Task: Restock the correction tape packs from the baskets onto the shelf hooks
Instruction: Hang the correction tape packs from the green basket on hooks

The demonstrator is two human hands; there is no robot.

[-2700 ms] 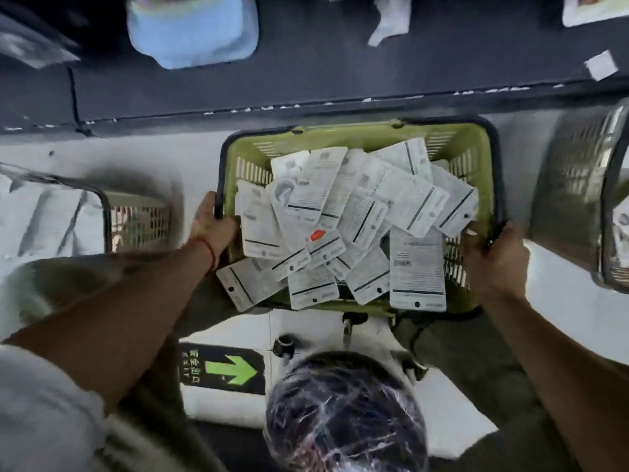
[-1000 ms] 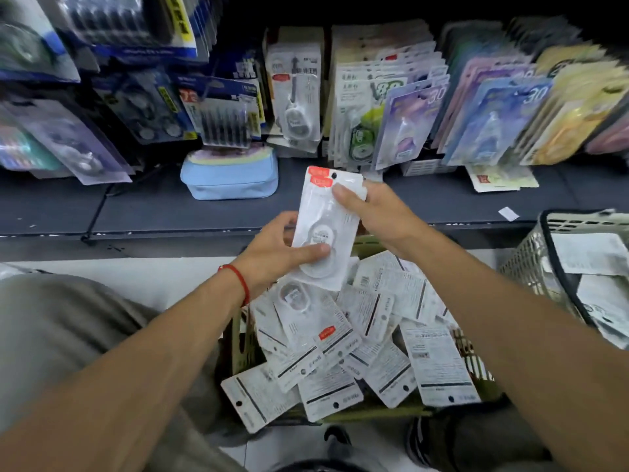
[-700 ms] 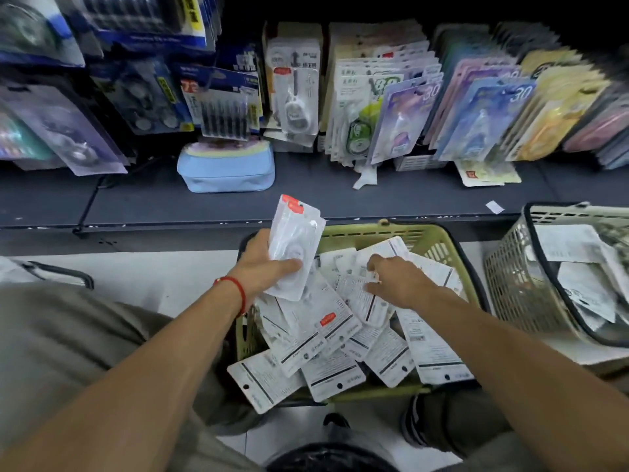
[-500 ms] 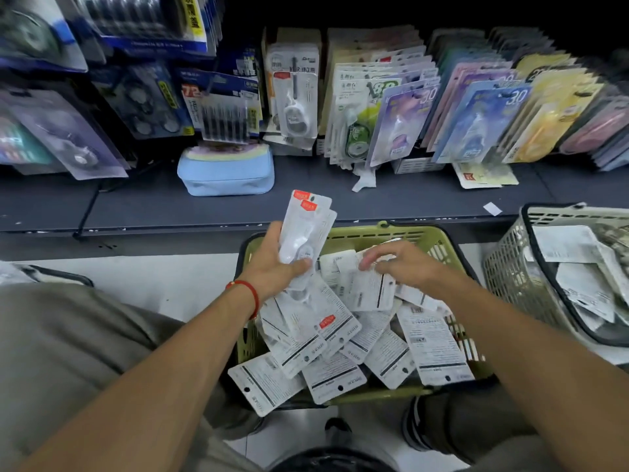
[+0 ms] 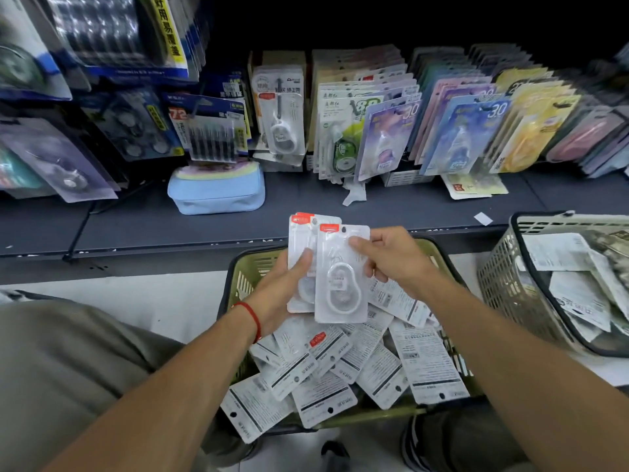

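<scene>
Three or so correction tape packs [image 5: 308, 264] are fanned in my left hand [image 5: 279, 291], thumb pressed across their fronts and fingers curled behind, so the stack stays face up with the red tabs and hang holes at the top. I hold them that way, I judge, so each hole is ready to slide straight onto a hook. My right hand [image 5: 391, 257] pinches the upper right edge of the front pack [image 5: 340, 277], laying it over the others and squaring it with them. Both hands hover above the green basket [image 5: 245, 277], which sits on the floor below the shelf [image 5: 153, 226] and is heaped with more packs [image 5: 340, 373], most lying printed back up. That muddle is why each one needs turning and lining up before it joins the stack.

A matching white pack [image 5: 280, 114] hangs at the back of the shelf, which I take as the target hook, though the hook itself is hidden behind the card. To my right a grey basket [image 5: 503, 284] holds further packs, so the restocking looks far from done. Gathering several first should save reaches.
</scene>
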